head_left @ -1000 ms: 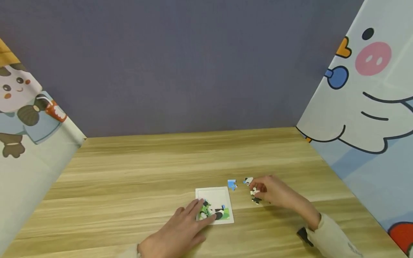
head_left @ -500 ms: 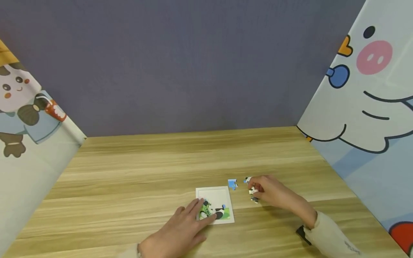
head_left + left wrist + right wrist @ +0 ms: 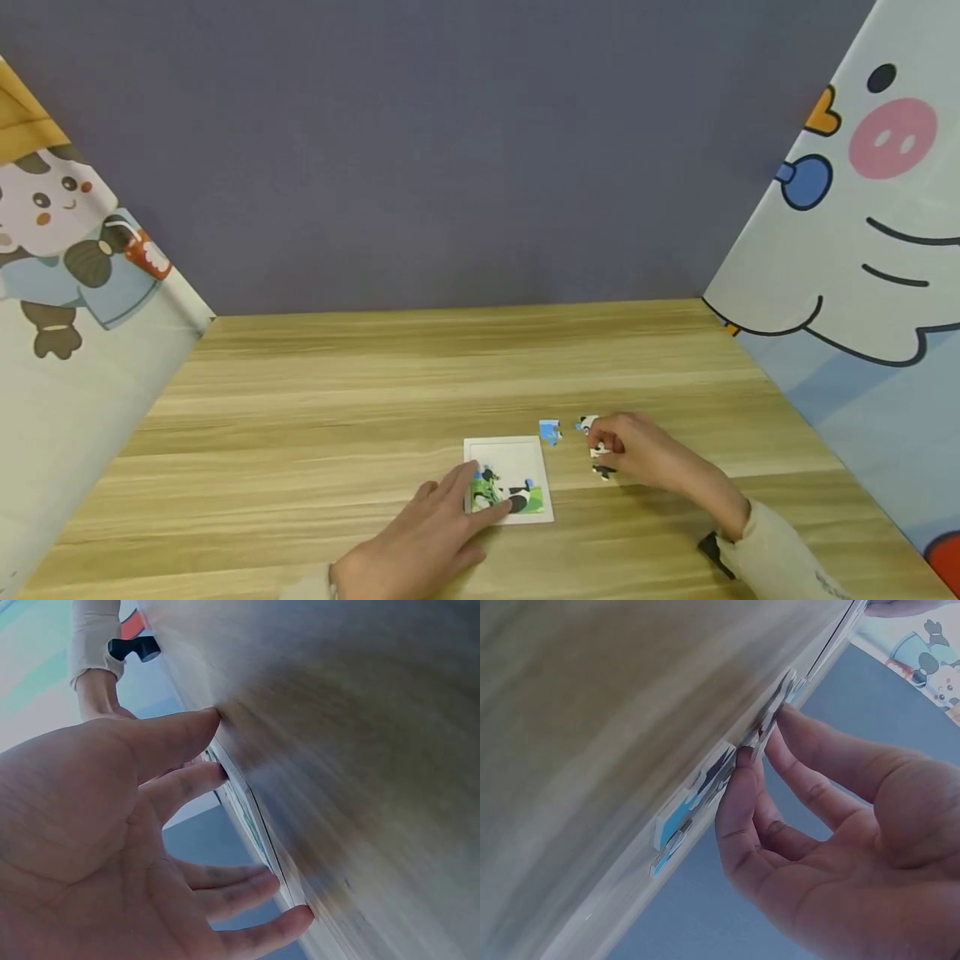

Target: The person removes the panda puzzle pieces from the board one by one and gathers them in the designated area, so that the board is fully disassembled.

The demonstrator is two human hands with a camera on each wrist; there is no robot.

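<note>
A white puzzle tray [image 3: 510, 454] lies on the wooden table [image 3: 375, 375], with panda pieces [image 3: 506, 494] fitted along its near edge. My left hand [image 3: 471, 490] rests with straight fingers [image 3: 225, 889] on the tray's near left corner [image 3: 255, 825]. Right of the tray lie a blue piece [image 3: 550, 431], a panda-head piece [image 3: 587, 424] and a black piece [image 3: 604, 472]. My right hand [image 3: 600, 446] hovers low over them. Its thumb [image 3: 739, 776] and forefinger pinch a white-and-black piece [image 3: 598, 451] that still lies flat on the wood.
Cartoon-printed panels stand at the left [image 3: 67, 333] and right [image 3: 862, 292] sides of the table, and a dark grey wall [image 3: 450, 150] closes the back. A black strap [image 3: 712, 552] sits at my right cuff.
My right hand's fingers shifted slightly among the loose pieces and closed on the white-and-black one. My left hand stayed on the tray. The head view drifted a little.
</note>
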